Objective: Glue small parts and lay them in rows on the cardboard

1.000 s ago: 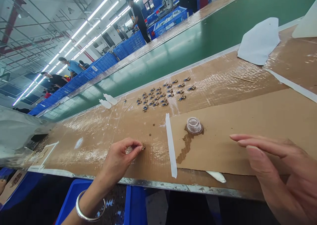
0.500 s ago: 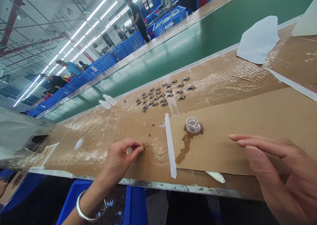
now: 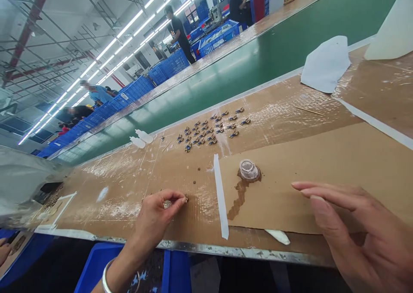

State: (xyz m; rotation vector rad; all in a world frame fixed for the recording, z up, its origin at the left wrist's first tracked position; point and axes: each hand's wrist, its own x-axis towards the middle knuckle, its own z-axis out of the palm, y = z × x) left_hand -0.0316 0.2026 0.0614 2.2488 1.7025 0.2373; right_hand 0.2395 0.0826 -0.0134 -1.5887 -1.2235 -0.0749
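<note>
Little has moved since the earlier frames — only the view has tipped slightly, so that everything sits a touch lower in the picture, while both hands keep their places. On the cardboard-covered counter (image 3: 135,185) the left hand (image 3: 155,217) has its grip pinched together, thumb and forefinger clamped on a small dark piece (image 3: 186,198) that rests on the counter surface just left of a strip of white tape (image 3: 220,196); something small and shiny shows inside the curled fingers, too small to tell what. The right hand (image 3: 358,228) lies flat and open at the near edge, fingers stretched leftward over a sheet of cardboard (image 3: 322,164), holding nothing. Between the two hands and farther back stands a small clear cup (image 3: 248,170) in a dark stain. Well beyond it lies a cluster of small blue-and-gold pieces (image 3: 209,129), with two white dropper bottles (image 3: 142,138) to their left and a thin wooden stick (image 3: 309,110) and a white cloth (image 3: 325,64) to the right. Behind runs a green conveyor belt (image 3: 258,60), with blue crates (image 3: 135,88) and other people past it. A blue bin (image 3: 97,263) sits below the counter edge.
</note>
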